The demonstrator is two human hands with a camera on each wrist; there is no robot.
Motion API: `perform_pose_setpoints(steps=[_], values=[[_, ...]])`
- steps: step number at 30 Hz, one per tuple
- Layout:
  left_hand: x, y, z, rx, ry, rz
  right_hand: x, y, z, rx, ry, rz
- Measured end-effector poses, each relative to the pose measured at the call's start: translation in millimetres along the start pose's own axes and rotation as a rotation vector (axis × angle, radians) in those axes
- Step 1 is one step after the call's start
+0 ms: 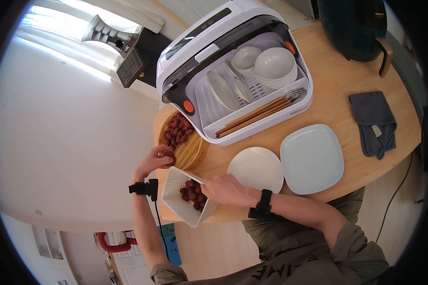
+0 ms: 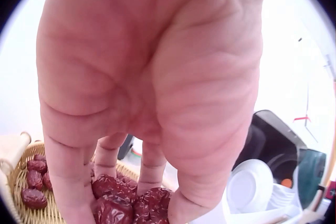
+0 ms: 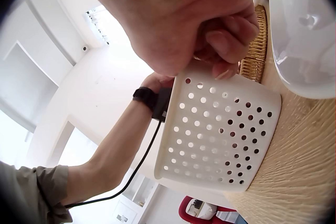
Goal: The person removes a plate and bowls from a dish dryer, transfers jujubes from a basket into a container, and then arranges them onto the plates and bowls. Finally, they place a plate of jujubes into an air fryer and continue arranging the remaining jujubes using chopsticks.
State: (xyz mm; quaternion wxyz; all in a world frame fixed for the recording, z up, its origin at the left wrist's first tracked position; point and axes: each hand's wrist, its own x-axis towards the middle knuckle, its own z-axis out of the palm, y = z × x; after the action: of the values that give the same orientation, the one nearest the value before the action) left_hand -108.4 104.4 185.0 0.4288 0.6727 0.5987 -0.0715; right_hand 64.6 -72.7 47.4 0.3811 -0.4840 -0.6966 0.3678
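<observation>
My left hand (image 1: pixel 153 160) holds several wrinkled red dates (image 2: pixel 115 209) in its curled fingers, over the near edge of a round wicker tray (image 1: pixel 193 151). More dates (image 1: pixel 178 129) lie on the tray's far side. Close below that hand, a white perforated basket (image 1: pixel 172 192) stands tilted at the table's edge with dates (image 1: pixel 193 194) inside. My right hand (image 1: pixel 227 190) grips the basket's rim, fingers curled over it, as the right wrist view shows.
Behind the tray stands a white dish cabinet (image 1: pixel 252 130) with bowls (image 1: pixel 274 64), plates (image 1: pixel 221 90) and chopsticks (image 1: pixel 256 116). A round white plate (image 1: pixel 255 168) and a pale square plate (image 1: pixel 312 159) lie to the right. Beyond are a grey cloth (image 1: pixel 373 118) and a dark green appliance (image 1: pixel 351 31).
</observation>
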Motion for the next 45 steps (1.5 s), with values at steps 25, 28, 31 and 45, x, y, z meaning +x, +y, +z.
perform_pose_setpoints(steps=[25,28,31,45], values=[[-15.0,-43.6,9.6,0.335,0.383,0.307,1.9,-3.8,-3.3,0.011,-0.024,0.041],[27.7,-50.7,-3.4,0.459,0.325,0.287,2.9,-1.5,-0.2,-0.009,-0.038,0.047],[53.4,-24.6,-0.3,0.581,0.247,0.146,2.7,-2.0,0.9,-0.030,0.011,0.024],[120.6,-15.3,17.5,0.354,0.282,-0.182,1.9,-2.1,-0.6,0.008,0.017,0.038]])
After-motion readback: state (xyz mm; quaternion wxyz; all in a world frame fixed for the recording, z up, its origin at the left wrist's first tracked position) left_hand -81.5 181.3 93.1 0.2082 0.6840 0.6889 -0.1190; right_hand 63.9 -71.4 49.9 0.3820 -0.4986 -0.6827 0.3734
